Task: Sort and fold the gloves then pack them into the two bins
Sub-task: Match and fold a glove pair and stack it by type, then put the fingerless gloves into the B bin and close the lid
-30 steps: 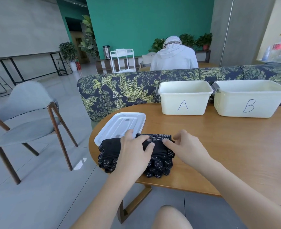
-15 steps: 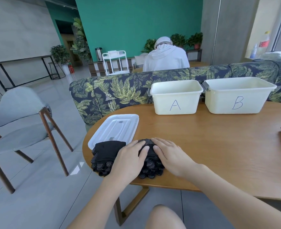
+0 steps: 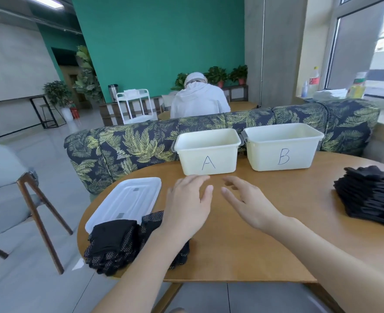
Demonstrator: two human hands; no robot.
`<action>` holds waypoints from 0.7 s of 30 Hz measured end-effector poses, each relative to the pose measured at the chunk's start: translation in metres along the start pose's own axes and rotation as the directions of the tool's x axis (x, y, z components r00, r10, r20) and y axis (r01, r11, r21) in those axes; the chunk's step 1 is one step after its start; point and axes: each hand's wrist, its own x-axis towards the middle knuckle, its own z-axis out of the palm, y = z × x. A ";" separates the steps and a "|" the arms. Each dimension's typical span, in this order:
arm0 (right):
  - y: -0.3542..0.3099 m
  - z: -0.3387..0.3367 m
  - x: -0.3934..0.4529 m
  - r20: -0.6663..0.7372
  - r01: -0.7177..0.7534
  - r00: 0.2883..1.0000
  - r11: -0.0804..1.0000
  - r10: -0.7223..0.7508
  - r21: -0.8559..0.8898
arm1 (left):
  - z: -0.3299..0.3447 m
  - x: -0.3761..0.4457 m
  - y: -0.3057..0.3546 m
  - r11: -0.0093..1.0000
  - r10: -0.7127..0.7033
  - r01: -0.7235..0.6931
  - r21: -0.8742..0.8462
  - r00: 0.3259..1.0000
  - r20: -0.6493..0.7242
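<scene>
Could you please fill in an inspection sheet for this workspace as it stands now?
Surface: round wooden table, bare in the middle.
Job's things: folded dotted black gloves at the near left edge; stack of black gloves on the right; bin A and bin B at the far side, nothing visible inside.
Clutter: white lid under the gloves' far edge.
Hands: left hand and right hand open, holding nothing.
Cables: nothing seen.
Surroundings: leaf-print sofa, grey chair, seated person in white.

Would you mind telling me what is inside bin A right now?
Bin A shows only bare pale inner walls near its rim; no gloves are visible. Its front wall hides the floor, so the bottom cannot be checked. Both hands, left hand and right hand, hover open before it.
</scene>
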 end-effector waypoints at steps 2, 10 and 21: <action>0.016 -0.029 0.003 -0.082 -0.049 0.995 0.998 0.052 0.040 | 0.020 0.023 0.026 0.996 0.002 0.003 -0.093 0.999 0.049; 0.106 -0.128 0.038 -0.317 -0.248 0.914 0.967 0.254 0.059 | 0.118 0.127 0.102 0.928 -0.071 0.134 -0.347 0.979 0.190; 0.196 -0.168 0.115 -0.317 -0.361 0.871 0.926 0.376 0.107 | 0.228 0.237 0.125 0.926 -0.116 0.194 -0.323 0.963 0.244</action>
